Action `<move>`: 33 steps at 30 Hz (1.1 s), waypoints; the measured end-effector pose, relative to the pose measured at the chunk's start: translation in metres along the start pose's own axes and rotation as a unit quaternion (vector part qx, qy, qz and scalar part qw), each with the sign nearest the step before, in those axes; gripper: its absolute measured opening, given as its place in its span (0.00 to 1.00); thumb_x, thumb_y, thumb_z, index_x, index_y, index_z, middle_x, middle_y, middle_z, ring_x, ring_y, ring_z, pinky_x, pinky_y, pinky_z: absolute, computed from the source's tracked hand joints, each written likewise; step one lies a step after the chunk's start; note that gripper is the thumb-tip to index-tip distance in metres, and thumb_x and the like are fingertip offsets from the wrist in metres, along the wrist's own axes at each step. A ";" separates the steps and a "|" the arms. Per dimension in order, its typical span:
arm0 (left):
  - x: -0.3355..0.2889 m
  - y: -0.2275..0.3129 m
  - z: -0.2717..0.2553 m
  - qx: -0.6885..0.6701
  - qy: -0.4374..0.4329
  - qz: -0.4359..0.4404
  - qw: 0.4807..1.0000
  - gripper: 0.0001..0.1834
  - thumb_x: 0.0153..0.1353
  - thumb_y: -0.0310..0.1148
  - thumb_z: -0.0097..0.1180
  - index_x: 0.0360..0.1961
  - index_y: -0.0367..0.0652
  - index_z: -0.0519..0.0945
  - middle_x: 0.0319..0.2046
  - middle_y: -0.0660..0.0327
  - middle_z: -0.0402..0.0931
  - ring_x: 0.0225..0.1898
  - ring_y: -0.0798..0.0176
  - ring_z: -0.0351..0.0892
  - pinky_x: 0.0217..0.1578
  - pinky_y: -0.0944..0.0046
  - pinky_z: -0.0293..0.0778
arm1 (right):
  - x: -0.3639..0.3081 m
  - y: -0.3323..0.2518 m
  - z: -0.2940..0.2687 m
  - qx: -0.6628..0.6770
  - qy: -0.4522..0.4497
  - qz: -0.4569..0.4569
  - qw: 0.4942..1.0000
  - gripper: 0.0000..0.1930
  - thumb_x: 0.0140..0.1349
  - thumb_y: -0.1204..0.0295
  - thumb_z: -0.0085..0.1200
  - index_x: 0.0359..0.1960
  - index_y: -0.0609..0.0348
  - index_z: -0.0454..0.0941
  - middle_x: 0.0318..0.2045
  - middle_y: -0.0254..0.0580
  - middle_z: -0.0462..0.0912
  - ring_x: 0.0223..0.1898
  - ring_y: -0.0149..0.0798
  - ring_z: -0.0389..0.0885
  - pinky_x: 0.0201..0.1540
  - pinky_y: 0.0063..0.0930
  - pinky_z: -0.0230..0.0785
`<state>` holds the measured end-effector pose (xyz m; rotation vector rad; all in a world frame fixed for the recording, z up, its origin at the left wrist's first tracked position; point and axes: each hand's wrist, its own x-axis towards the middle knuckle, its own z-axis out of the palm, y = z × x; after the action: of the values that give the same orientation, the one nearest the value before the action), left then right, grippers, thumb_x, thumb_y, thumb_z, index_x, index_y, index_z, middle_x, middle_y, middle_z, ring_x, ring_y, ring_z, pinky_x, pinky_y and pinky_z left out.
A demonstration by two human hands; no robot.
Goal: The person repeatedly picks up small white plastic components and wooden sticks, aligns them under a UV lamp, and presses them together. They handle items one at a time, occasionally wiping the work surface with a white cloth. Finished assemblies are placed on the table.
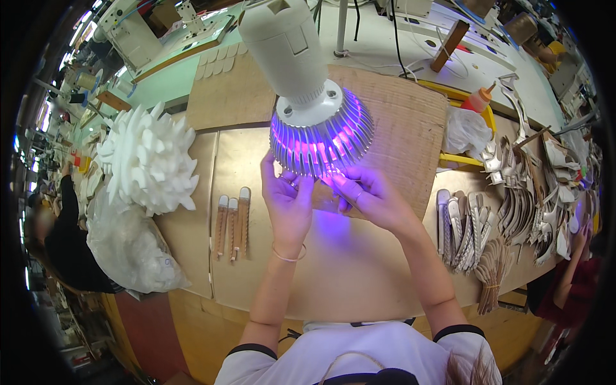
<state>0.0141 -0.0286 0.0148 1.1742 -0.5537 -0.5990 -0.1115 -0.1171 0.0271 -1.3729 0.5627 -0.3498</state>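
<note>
2 hands at work: a person's left hand [287, 200] and right hand [377, 197] meet beneath the near rim of a purple-lit lamp [321, 131], apparently to keep the work in its glow. Fingertips [340, 180] are bent close together, but glare hides any piece between them, so the grip cannot be told. Brown strips [231, 224] lie side by side at left, bundled straps [463, 224] at right, likely for easy reach. A mark on the left plastic bag [128, 247] is unreadable.
</note>
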 end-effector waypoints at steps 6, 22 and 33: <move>0.001 -0.002 -0.001 0.067 0.017 0.017 0.997 0.34 0.56 0.13 0.49 0.63 0.34 0.53 0.46 0.54 0.75 0.46 0.68 0.78 0.40 0.71 0.76 | 0.003 0.000 -0.003 0.017 -0.002 0.006 1.000 0.16 0.70 0.63 0.47 0.42 0.66 0.79 0.23 0.31 0.75 0.26 0.23 0.73 0.30 0.21 0.71; -0.011 0.006 -0.006 0.085 -0.015 -0.026 0.996 0.30 0.57 0.14 0.50 0.60 0.31 0.56 0.39 0.57 0.76 0.30 0.74 0.78 0.25 0.75 0.71 | -0.007 -0.005 -0.006 -0.006 -0.009 0.003 1.000 0.17 0.70 0.62 0.49 0.44 0.66 0.79 0.26 0.31 0.75 0.26 0.24 0.73 0.32 0.21 0.70; -0.011 0.002 -0.010 0.104 -0.019 -0.021 0.994 0.25 0.58 0.14 0.51 0.56 0.30 0.58 0.34 0.59 0.75 0.26 0.76 0.74 0.26 0.74 0.71 | -0.008 -0.005 -0.007 -0.021 -0.010 0.005 1.000 0.17 0.69 0.62 0.50 0.43 0.66 0.79 0.26 0.34 0.77 0.27 0.26 0.75 0.31 0.22 0.70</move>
<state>0.0130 -0.0139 0.0131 1.3750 -0.6356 -0.6107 -0.1215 -0.1190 0.0325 -1.4126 0.5636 -0.3174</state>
